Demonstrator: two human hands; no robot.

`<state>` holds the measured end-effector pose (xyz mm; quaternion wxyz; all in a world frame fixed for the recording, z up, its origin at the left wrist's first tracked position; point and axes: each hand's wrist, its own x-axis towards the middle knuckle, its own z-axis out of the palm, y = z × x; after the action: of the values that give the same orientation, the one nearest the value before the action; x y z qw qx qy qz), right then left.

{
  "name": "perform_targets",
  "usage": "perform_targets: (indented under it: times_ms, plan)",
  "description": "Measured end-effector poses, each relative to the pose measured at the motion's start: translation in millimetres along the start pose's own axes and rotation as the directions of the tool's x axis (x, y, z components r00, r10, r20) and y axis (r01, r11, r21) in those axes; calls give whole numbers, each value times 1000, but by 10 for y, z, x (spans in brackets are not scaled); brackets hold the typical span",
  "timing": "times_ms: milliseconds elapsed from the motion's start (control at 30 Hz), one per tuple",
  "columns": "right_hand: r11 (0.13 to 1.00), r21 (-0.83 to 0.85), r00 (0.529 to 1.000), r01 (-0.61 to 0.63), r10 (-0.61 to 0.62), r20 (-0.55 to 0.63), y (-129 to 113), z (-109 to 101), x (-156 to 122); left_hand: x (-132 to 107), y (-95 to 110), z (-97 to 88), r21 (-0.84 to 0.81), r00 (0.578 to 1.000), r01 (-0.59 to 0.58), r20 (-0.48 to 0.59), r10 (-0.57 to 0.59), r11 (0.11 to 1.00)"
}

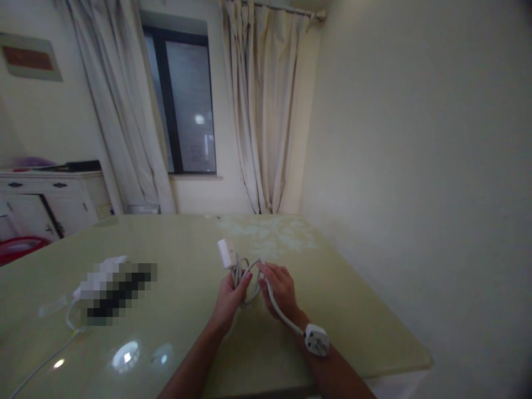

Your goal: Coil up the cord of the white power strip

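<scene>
My left hand is closed around a coiled white power cable above the pale green table. A small white adapter block sticks up from the coil just above that hand. My right hand pinches a loop of the same cable, fingers curled on it. The cable's loose end runs down across my right wrist to a white three-pin plug, which hangs by my forearm.
A second white cord with a blurred-out object lies on the table's left side. A white cabinet stands at the far left, a curtained window behind. A bare wall borders the table's right edge.
</scene>
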<state>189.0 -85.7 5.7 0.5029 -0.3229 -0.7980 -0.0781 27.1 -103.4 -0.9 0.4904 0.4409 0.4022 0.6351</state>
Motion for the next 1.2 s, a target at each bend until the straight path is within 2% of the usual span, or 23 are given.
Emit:
perform_targets:
  times_ms: [100, 167, 300, 400, 500, 600, 700, 833, 933, 1067, 1200]
  plan:
    - [994, 9, 994, 111, -111, 22, -65, 15, -1, 2, -17, 0, 30, 1000, -2, -30, 3, 1000]
    - [991, 16, 991, 135, -136, 3, -83, 36, 0, 18, -33, -6, 26, 998, 11, -61, -9, 1000]
    - [1000, 19, 998, 3, -2, -66, -33, 74, -5, 69, -29, -10, -95, 989, 52, -131, -64, 994]
    - [995, 29, 989, -93, 96, -110, 54, 79, -23, 95, 6, 0, -210, 978, 39, -193, -81, 977]
    - [997, 22, 987, -72, 74, -143, 108, 74, -55, 97, 45, 18, -287, 973, 3, -221, -70, 958]
    - [1000, 2, 987, 13, -12, -160, 75, 65, -77, 80, 73, 41, -348, 981, -36, -190, -32, 937]
    - [991, 4, 989, 134, -134, -60, -26, 50, -58, 48, 62, 54, -376, 992, -19, -120, -29, 926]
    - [970, 96, 966, 221, -232, 116, -136, 14, 13, 10, -46, 46, -284, 996, 58, -52, -76, 957]
    - [955, 175, 950, 238, -266, 161, -140, -26, 46, 6, -144, 45, -223, 995, 102, 9, -103, 970]
    - [943, 230, 939, 240, -285, 192, -109, -72, 44, 14, -172, 67, -246, 980, 195, 76, -181, 950]
    - [933, 260, 925, 248, -308, 222, -119, -68, 35, 0, -71, 77, -351, 987, 162, 53, -153, 922]
